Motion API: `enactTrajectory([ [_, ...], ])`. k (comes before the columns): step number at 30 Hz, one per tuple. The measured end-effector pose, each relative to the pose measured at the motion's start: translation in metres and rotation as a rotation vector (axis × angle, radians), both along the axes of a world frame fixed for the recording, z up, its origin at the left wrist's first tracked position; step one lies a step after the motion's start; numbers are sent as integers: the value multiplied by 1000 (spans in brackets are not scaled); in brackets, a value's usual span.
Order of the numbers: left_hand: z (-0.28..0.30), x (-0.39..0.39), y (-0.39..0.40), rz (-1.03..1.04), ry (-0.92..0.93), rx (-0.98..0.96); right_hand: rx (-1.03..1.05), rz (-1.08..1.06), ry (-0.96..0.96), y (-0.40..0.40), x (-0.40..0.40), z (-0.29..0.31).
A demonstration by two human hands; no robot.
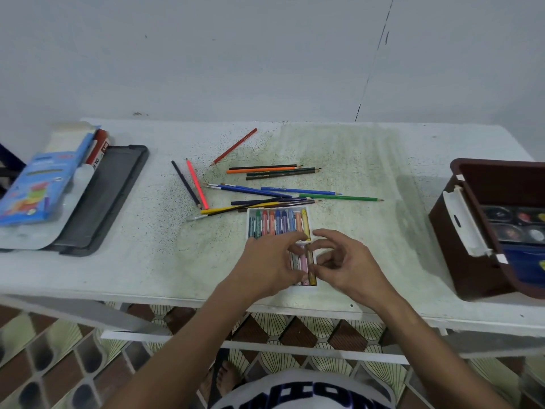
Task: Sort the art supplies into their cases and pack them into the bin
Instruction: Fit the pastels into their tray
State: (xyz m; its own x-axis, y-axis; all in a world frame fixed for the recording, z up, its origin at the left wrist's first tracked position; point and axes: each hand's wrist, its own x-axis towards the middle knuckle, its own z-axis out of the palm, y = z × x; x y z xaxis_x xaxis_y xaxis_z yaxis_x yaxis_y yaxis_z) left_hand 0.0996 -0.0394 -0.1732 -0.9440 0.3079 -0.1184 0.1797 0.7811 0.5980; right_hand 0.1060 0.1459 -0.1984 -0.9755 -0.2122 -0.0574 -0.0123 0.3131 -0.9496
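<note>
Head view: both hands work at the white crayon tray [278, 208] near the tabletop's [368, 160] front edge, left hand [269, 261] and right hand [343, 262] with curled fingers seating a brownish crayon [310, 256]. Loose coloured pencils [265, 184] apparently come next; the brown bin [455, 231] waits at right.

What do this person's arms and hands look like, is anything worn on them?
Both forearms are bare: no sleeves reach into view, and no gloves, watch, rings or bracelets show on the left hand or the right hand. The fingers are uncovered too. At the bottom edge a white shirt with large dark block lettering shows; the letters cannot be read whole.
</note>
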Motion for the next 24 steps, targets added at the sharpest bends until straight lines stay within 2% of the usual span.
enactTrajectory([
  [3, -2, 2, -8, -7, -16, 92, -18, -20, -9, -2, 0, 0],
  [5, 0, 5, -15, 39, 36, 158, -20, -28, -32, -3, 0, 0],
  [8, 4, 2, -36, 348, 193, 169, -30, -59, -75, -6, -4, 2],
  [10, 5, -4, -50, 516, 145, 92, -14, -83, -70, -10, -7, 3],
  [12, 4, -7, -57, 539, 11, 54, 17, -100, -54, -15, -10, 4],
  [15, 3, -4, -56, 519, -83, 202, 41, -84, -49, -21, -12, 6],
  [19, 2, 11, -72, 622, -93, 355, 41, -19, -43, -30, -13, 7],
  [24, 4, 36, -109, 753, -25, 452, 80, 135, 9, -68, -32, 18],
])
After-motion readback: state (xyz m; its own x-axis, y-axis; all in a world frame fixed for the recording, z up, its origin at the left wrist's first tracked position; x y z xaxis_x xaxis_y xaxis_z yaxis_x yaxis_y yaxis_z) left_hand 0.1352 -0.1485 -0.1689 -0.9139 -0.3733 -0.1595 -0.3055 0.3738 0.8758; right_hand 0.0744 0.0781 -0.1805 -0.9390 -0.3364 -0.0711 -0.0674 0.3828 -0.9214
